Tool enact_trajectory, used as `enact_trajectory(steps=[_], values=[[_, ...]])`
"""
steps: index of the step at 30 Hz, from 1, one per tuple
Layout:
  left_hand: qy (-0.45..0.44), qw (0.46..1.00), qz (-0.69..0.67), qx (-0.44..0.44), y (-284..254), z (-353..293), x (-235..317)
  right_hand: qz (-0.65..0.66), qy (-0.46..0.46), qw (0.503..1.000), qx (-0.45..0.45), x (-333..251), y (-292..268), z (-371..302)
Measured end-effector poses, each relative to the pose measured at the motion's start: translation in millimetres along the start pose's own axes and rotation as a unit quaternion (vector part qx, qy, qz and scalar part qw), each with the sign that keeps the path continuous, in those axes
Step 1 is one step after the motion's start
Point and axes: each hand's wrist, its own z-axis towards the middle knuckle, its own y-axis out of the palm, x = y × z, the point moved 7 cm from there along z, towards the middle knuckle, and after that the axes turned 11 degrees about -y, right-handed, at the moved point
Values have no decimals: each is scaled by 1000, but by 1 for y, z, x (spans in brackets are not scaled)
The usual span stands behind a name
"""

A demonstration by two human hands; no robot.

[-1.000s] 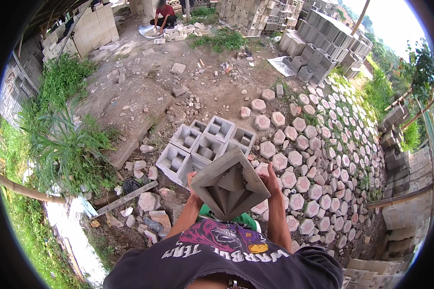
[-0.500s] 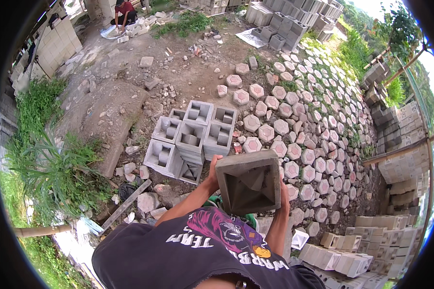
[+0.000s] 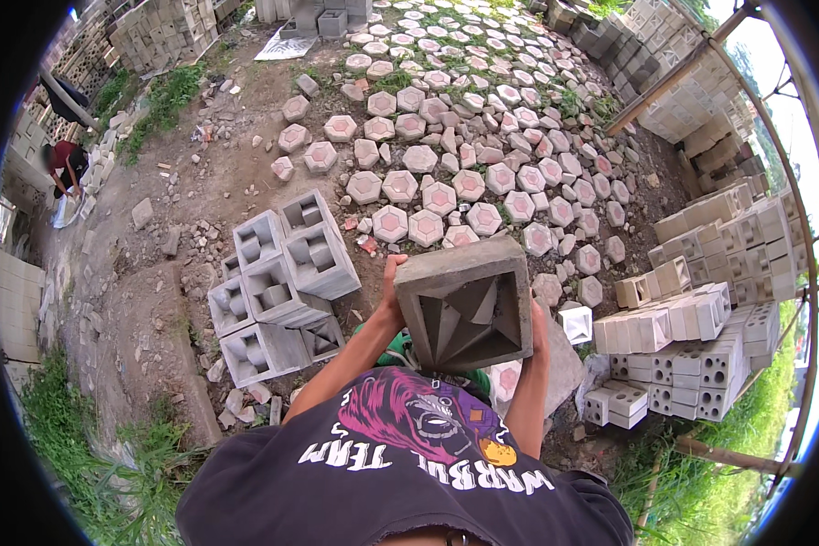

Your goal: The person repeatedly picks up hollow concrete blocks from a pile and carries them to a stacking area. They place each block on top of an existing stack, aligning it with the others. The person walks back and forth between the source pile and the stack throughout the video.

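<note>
A square grey concrete block [image 3: 460, 262] with a recessed face of slanted triangular facets is held up in front of my body. My left hand [image 3: 392, 284] is closed round its left side, and my right hand [image 3: 540, 338] grips the right side; most of the right fingers are hidden behind the block. To the left, a cluster of similar hollow concrete blocks [image 3: 287, 329] stands on the ground, their open faces upward. Below the held block, parts of my green footwear [image 3: 397, 349] show.
Hexagonal pavers [image 3: 426, 227] cover the ground ahead. Pale blocks [image 3: 673, 318] are stacked on the right, beside a small white block [image 3: 575, 324]. A grey slab [image 3: 562, 369] lies near my right arm. Far left, another person [image 3: 66, 168] crouches. Bamboo poles [image 3: 673, 77] stand at the right.
My view has turned right, so the block cluster and the crouching person shift left in the picture. Both hands keep hold of the concrete block, which stays in front of me.
</note>
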Motion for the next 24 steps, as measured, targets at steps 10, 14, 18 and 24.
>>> enact_trajectory(steps=[10,14,18,24], values=[[-181,979,94,-4,48,80,-77,140,-52,966,213,24,-101,-65],[-213,969,123,-4,42,114,-97,147,-49,955,255,21,-106,-69],[-241,962,127,5,48,140,-90,148,-42,950,272,17,-107,-51],[-226,968,109,7,93,180,-29,139,-41,955,258,-5,-113,33]])
